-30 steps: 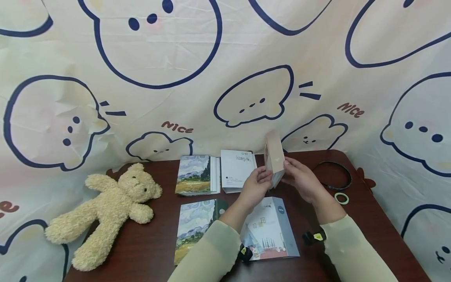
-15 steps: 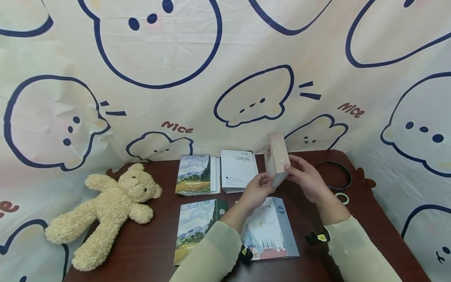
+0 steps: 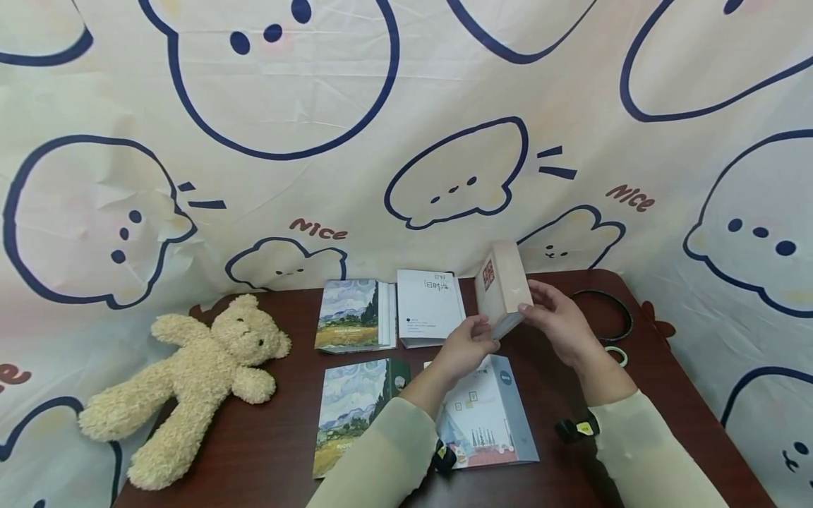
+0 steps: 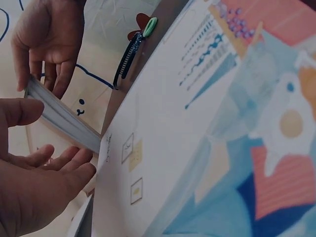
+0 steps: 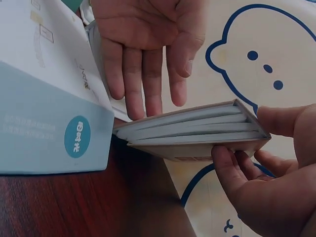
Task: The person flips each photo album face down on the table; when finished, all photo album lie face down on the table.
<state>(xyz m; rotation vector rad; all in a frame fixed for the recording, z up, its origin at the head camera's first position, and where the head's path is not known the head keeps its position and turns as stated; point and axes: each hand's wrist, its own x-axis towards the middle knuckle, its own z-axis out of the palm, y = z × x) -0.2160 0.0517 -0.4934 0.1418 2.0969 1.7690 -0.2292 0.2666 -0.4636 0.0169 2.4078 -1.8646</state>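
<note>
A cream hardcover book [image 3: 508, 282] with a red printed patch is held upright over the back of the table. My right hand [image 3: 562, 324] pinches it at the spine corner, thumb on one side and fingers under the other, as the right wrist view shows. Its page edges [image 5: 192, 127] face that camera. Close to the book's other side is my left hand [image 3: 466, 346], its fingers [image 5: 152, 74] loosely straight. Below the hands lies a white and pale-blue illustrated book [image 3: 483, 416], partly covered by the left sleeve.
Two books with a landscape painting, one behind [image 3: 348, 314] and one in front [image 3: 349, 413], lie left of the hands, beside a white book [image 3: 428, 307]. A teddy bear [image 3: 203, 381] lies far left. A black ring [image 3: 629, 321] and a pale green ring [image 3: 619, 354] are at right.
The cream book has shifted slightly right and turned, showing more of its spine and red patch. My right hand moved right with it; my left hand stays close beside it.
</note>
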